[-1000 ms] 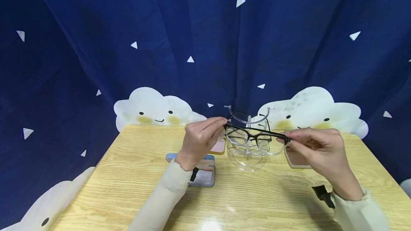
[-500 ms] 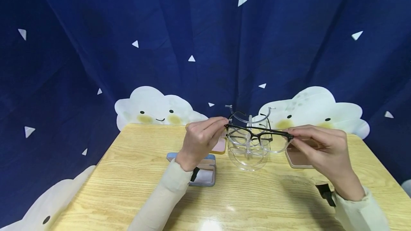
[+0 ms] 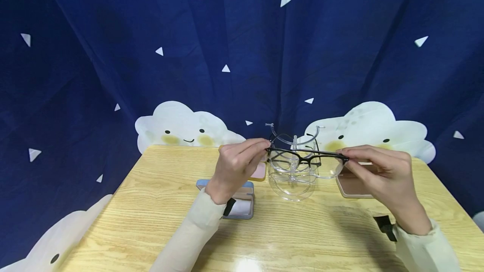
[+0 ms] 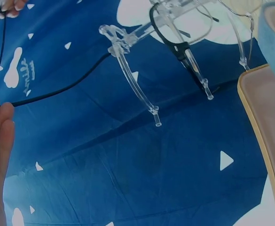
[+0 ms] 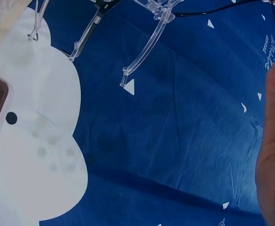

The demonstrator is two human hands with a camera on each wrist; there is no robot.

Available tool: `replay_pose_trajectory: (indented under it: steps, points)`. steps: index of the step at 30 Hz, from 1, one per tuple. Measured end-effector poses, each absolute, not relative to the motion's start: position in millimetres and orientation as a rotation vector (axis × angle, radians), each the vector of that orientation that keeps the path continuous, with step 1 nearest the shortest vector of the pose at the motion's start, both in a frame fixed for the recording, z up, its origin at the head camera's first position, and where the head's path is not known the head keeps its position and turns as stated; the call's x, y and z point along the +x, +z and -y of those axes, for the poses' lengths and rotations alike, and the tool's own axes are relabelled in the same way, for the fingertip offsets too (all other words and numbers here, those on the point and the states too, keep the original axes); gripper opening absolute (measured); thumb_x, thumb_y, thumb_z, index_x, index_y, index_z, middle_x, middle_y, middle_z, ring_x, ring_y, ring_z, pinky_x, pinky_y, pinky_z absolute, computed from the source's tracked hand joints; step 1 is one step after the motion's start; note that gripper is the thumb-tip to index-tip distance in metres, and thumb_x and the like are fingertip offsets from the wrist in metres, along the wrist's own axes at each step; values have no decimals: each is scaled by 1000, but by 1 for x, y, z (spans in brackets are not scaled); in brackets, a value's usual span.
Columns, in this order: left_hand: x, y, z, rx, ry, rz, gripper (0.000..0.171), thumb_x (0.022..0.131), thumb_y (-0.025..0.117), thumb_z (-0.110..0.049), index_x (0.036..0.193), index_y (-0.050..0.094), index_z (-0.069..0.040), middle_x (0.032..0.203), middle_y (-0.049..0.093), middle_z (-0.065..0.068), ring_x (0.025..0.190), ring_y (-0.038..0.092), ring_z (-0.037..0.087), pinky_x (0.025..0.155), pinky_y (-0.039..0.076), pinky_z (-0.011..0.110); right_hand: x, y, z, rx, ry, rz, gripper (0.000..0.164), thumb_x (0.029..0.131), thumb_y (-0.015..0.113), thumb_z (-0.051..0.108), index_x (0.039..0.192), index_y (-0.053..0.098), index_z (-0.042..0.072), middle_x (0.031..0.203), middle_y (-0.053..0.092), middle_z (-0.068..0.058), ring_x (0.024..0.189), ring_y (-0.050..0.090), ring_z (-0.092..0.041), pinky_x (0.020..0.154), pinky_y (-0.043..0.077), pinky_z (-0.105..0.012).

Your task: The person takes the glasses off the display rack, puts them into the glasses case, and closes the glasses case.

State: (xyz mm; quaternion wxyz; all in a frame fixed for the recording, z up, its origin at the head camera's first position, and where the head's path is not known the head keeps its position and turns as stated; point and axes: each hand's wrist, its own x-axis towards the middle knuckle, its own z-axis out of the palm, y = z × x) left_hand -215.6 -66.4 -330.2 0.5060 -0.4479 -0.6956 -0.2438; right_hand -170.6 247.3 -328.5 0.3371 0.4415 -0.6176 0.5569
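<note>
A pair of black-topped eyeglasses (image 3: 302, 159) with clear lower rims is held out in front of a clear display stand (image 3: 295, 139). My left hand (image 3: 238, 165) pinches the left corner of the frame, and my right hand (image 3: 382, 175) pinches the right corner between thumb and fingers. The temples point away from me; in the left wrist view one thin black temple (image 4: 62, 92) runs from the fingertips to the stand's top arm (image 4: 132, 84). Other glasses (image 4: 182, 49) sit on the lower tiers, partly hidden behind the held pair in the head view.
Left of the stand lies an open grey-blue glasses case (image 3: 247, 211) with a white cloth inside. A yellow-edged pink case (image 3: 259, 172) is behind my left hand, and a brown-lined case (image 3: 351, 186) lies beside my right. A blue curtain (image 3: 242, 53) hangs behind the wooden table (image 3: 162, 188).
The eyeglasses have shifted slightly right and become more level, their right end rising a little with my right hand. My left hand has stayed nearly still.
</note>
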Motion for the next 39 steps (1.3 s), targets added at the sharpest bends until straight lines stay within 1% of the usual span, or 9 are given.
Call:
replay_pose_trajectory:
  steps: [7, 10, 14, 19, 25, 28, 33, 39]
  points:
    - [-214, -329, 68, -1130, -668, 1656, 8, 96, 74, -6, 100, 80, -1, 96, 82, 9, 86, 81, 17, 80, 64, 23, -172, -328, -247, 1155, 1447, 1616, 15, 89, 75, -8, 92, 72, -23, 109, 81, -6, 101, 78, -9, 77, 60, -15]
    - [-213, -330, 68, -1154, -709, 1642, 9, 96, 74, -6, 99, 80, -1, 95, 82, 10, 85, 81, 17, 80, 64, 22, -173, -329, -248, 1129, 1400, 1644, 14, 90, 75, -7, 92, 72, -22, 109, 81, -4, 100, 78, -8, 77, 60, -14]
    - [-213, -331, 68, -1185, -795, 1632, 7, 93, 76, -3, 98, 80, 0, 93, 81, 11, 85, 80, 19, 80, 64, 21, -174, -331, -250, 1081, 1326, 1697, 12, 89, 75, -8, 92, 74, -20, 109, 81, 0, 99, 77, -4, 75, 59, -12]
    - [-212, -330, 68, -1231, -923, 1625, 10, 88, 78, 4, 98, 79, 2, 92, 81, 13, 85, 80, 21, 82, 63, 21, -174, -333, -252, 1039, 1256, 1762, 7, 87, 73, -14, 92, 74, -17, 108, 80, 3, 97, 77, -1, 74, 59, -12]
    - [-211, -329, 66, -1263, -1011, 1637, 16, 81, 82, 9, 96, 80, 3, 91, 81, 15, 84, 80, 22, 82, 63, 21, -176, -336, -254, 1023, 1209, 1803, 15, 81, 70, -22, 94, 75, -16, 107, 80, 5, 93, 76, 1, 73, 59, -12]
    - [-211, -330, 66, -1285, -1070, 1639, 17, 79, 82, 12, 94, 79, 4, 90, 81, 16, 83, 80, 24, 81, 63, 21, -177, -337, -254, 1028, 1206, 1808, 14, 82, 71, -21, 94, 75, -17, 106, 80, 4, 93, 76, 1, 73, 59, -12]
    - [-210, -331, 66, -1327, -1195, 1640, 16, 79, 81, 14, 92, 79, 6, 90, 80, 19, 85, 80, 26, 82, 64, 23, -179, -338, -254, 1061, 1218, 1793, 9, 86, 73, -15, 94, 75, -17, 105, 80, 2, 94, 76, 0, 73, 59, -12]
    - [-207, -330, 66, -1352, -1309, 1623, 15, 79, 80, 16, 91, 79, 8, 89, 80, 22, 85, 80, 28, 81, 65, 26, -181, -340, -253, 1097, 1230, 1779, 10, 89, 73, -10, 95, 74, -18, 107, 80, 1, 96, 77, -1, 74, 59, -12]
